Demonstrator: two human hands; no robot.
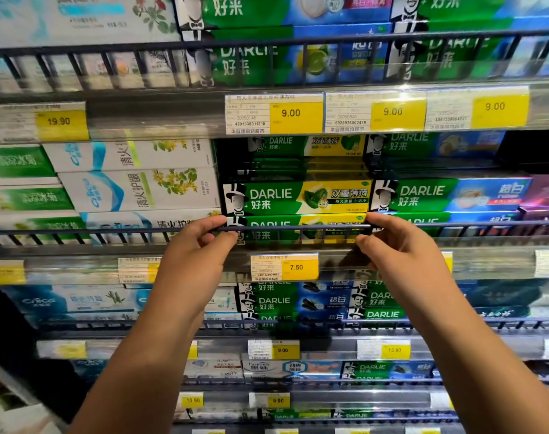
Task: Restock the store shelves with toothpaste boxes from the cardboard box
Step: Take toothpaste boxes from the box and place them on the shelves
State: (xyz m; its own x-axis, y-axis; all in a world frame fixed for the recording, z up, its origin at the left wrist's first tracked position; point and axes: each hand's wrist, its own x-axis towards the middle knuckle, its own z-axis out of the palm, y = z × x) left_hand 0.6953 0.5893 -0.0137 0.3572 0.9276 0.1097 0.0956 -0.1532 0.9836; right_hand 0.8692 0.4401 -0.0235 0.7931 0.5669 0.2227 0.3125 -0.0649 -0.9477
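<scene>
A green and yellow Darlie toothpaste box lies at the bottom of a stack on the middle shelf, just behind the black wire rail. My left hand pinches its left end and my right hand pinches its right end, fingertips reaching over the rail. An identical box rests directly on top of it, and another sits higher and further back. The cardboard box is out of view.
White and green toothpaste boxes fill the shelf to the left, and blue-green Darlie boxes stand to the right. A yellow 7.50 price tag hangs below my hands. Stocked shelves run above and below.
</scene>
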